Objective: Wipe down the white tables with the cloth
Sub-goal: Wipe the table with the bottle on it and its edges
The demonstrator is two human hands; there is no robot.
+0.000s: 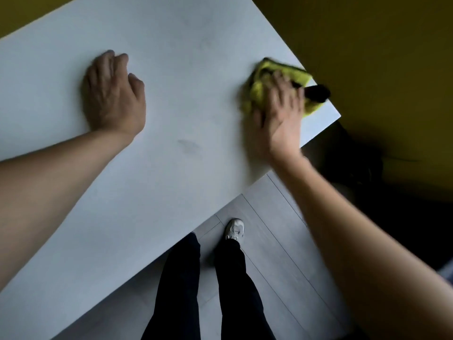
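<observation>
A white table is seen from above, filling the upper left and centre of the frame, with one corner at centre right. The yellow cloth lies bunched on the table top at that corner, in the right centre of the frame, close to the edge. A dark trim or strip shows at the cloth's right side; whether it belongs to the cloth cannot be told, since this area is blurred.

The right hand is laid over the cloth, palm down with the fingers spread, pressing the cloth rather than clenching it. The left hand is set on bare table top at the centre left of the frame, fingers loosely curled, empty and bearing on the surface as a brace. It is well apart from the cloth.

The cloth is judged to be light, soft and limp, so it will fold and bunch under sideways force. It is best handled under a flat palm over its middle, with loose edges gathered beneath the fingers. Near the corner, a fold may be dragged over the edge. A faint grey smear is noted on the table at the centre of the frame, between the two forearms, and is judged not yet wiped.
</observation>
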